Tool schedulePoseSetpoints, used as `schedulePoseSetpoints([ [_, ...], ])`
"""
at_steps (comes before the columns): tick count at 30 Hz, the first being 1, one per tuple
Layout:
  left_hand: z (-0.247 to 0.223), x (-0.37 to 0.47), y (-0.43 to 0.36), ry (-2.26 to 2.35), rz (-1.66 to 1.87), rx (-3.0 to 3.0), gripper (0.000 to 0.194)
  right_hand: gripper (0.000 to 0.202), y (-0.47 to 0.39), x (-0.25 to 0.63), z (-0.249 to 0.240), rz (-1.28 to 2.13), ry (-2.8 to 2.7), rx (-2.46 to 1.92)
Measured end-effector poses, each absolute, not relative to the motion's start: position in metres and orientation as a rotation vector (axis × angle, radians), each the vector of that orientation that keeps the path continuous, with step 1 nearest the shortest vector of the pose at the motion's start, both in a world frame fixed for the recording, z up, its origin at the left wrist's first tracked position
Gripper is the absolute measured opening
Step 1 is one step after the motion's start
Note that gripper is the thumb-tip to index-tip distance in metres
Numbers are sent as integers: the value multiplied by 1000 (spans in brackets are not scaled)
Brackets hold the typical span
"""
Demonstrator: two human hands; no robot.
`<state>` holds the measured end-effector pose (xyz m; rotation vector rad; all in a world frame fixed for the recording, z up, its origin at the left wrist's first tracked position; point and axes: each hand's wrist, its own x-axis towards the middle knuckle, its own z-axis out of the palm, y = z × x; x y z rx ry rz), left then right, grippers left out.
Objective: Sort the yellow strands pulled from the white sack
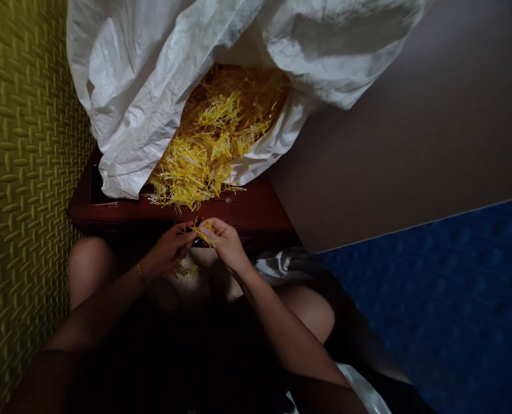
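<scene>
We read this as a home floor used for piecework, not a factory. Evidence: green foam play mat (18, 172), blue mat (454, 299), low red-brown wooden table (256, 210), woven white sack (152, 86) spilling yellow strips (208, 144).

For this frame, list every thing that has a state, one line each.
White sack: open, lying on its side, strips spilling out.
Yellow strips: loose heap, partly out on the red table.
Left hand: pinching a yellow piece.
Right hand: pinching the same piece.
</scene>
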<state>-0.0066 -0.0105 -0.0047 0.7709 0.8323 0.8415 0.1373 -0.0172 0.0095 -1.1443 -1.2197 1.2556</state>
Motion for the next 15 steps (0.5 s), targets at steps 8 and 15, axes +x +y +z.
schedulePoseSetpoints([
  [8,1,-7,-13,900,1052,1050,21,14,-16,146,9,857,-1617,-1253],
  [15,2,-4,-11,923,1029,981,18,14,-15,144,8,429,-1828,-1295],
])
